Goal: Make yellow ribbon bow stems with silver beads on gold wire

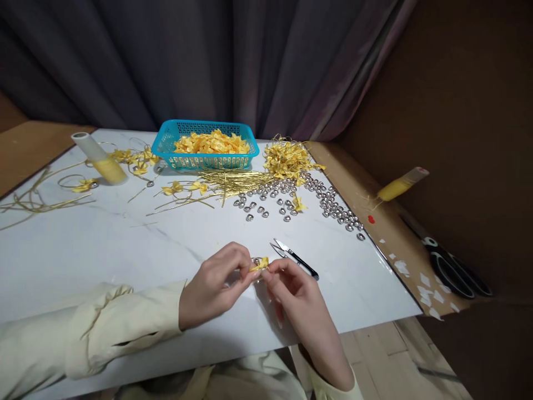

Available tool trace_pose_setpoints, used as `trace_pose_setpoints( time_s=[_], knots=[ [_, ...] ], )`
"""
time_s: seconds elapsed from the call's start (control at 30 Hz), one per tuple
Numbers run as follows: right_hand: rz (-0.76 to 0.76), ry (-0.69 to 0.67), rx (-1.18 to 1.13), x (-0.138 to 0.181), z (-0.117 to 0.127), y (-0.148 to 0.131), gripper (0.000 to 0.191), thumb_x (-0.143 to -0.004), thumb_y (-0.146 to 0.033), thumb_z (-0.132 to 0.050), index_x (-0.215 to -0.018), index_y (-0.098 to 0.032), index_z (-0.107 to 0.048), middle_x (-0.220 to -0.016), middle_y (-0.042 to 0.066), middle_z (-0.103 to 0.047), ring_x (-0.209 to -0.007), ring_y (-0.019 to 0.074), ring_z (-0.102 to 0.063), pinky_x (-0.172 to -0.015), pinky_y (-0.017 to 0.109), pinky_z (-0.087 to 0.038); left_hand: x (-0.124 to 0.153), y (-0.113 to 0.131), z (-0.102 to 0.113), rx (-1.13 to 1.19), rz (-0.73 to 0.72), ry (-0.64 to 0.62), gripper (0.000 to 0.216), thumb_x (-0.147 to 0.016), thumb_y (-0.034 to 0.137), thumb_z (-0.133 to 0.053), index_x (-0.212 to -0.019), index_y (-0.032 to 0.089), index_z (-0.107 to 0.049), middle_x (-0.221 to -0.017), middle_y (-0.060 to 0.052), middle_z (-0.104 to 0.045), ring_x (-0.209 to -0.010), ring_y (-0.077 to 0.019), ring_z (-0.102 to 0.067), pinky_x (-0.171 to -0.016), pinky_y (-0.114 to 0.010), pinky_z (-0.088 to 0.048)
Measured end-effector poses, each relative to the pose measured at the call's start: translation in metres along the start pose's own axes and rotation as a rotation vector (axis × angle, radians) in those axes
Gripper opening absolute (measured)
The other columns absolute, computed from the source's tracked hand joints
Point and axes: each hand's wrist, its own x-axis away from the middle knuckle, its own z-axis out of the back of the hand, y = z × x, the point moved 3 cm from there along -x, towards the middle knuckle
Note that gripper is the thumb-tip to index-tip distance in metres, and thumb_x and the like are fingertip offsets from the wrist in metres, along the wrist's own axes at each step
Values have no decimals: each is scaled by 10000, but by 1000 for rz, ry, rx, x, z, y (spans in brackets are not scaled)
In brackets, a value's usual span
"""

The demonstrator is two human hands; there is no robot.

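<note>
Near the front of the white board, both my hands meet around a small yellow ribbon bow (263, 263). My left hand (220, 278) pinches the bow's left side, where a silver bead (256, 261) shows at the fingertips. On the other side, my right hand (293, 289) pinches the bow's right edge between thumb and index finger. The fingertips hide part of the bow and how the bead sits on it. Just behind my right hand lies a pair of thread snips (296, 259), blades pointing away to the left.
A blue basket (204, 161) of yellow bows stands at the back. Gold cords (237, 183), silver beads (287, 189) and a pile of corded bows (289, 158) lie before and beside it. Yellow thread spools (109, 166) stand left and lie right, near black scissors (452, 272).
</note>
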Motion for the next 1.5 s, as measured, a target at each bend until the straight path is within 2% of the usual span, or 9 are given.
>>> trace_pose_setpoints(
  time_s=[0.1, 0.2, 0.4, 0.53, 0.73, 0.9, 1.07, 1.27, 1.5],
  knots=[
    [-44, -48, 1, 1, 0, 2, 272, -779, -451, -570, -763, -191, -494, -495, -94, -395, -340, 46, -308, -306, 156, -276, 1, 0, 0, 3, -19, -6, 205, -835, 86, -531, -685, 179, -427, -748, -33, -561, -757, -129, -557, -631, -221, -453],
    [-26, -53, 42, 1, -1, 2, 259, -786, -437, -549, -735, -190, -488, -491, -91, -386, -352, 50, -293, -310, 160, -248, 1, 0, 0, 9, -26, -5, 209, -832, 66, -524, -688, 179, -423, -754, -33, -564, -767, -127, -556, -635, -218, -454],
    [155, 9, 210, 1, -1, -4, 223, -816, -343, -504, -675, -170, -503, -536, -52, -424, -460, 69, -348, -410, 173, -287, -1, 2, 0, 16, -20, 1, 201, -835, 82, -516, -683, 183, -431, -729, -36, -566, -767, -137, -562, -602, -209, -456],
    [252, -20, 373, 5, -3, -6, 219, -850, -281, -476, -670, -164, -521, -587, -28, -483, -524, 82, -418, -483, 184, -342, 0, 1, 0, 30, 5, -2, 197, -842, 93, -505, -684, 183, -428, -764, -46, -565, -780, -138, -562, -624, -211, -467],
    [509, 35, 617, 17, -3, -15, 196, -862, -165, -449, -674, -182, -500, -645, -12, -500, -561, 93, -463, -529, 192, -373, 2, -2, -1, 42, 30, -12, 197, -843, 91, -503, -685, 181, -425, -770, -39, -545, -786, -136, -558, -651, -220, -461],
    [682, 74, 800, 22, -1, -17, 149, -878, -132, -424, -813, -174, -551, -786, 39, -558, -648, 119, -544, -604, 215, -432, 1, -1, -1, 34, 17, -33, 183, -843, 83, -497, -697, 174, -436, -782, -43, -544, -735, -124, -550, -633, -217, -457],
    [851, 146, 882, 20, -5, -17, 154, -882, -114, -425, -896, -169, -569, -833, 68, -594, -706, 140, -596, -633, 231, -462, 1, 1, -1, -3, -22, -49, 129, -864, 105, -464, -753, 158, -503, -767, -53, -537, -709, -127, -541, -594, -215, -458],
    [876, 198, 878, 18, -9, -16, 170, -874, -113, -427, -913, -166, -583, -860, 86, -612, -733, 153, -613, -644, 251, -490, 1, 4, 5, -65, -45, -91, 199, -874, 101, -428, -693, 171, -472, -751, -62, -560, -745, -151, -526, -617, -247, -468],
    [755, 191, 691, 12, -7, -17, 131, -866, -105, -454, -832, -168, -564, -864, 75, -602, -778, 143, -599, -713, 235, -481, 2, 3, 8, -121, -149, -195, 196, -858, 55, -399, -711, 167, -465, -721, -62, -540, -762, -174, -503, -645, -282, -460]
  ],
)
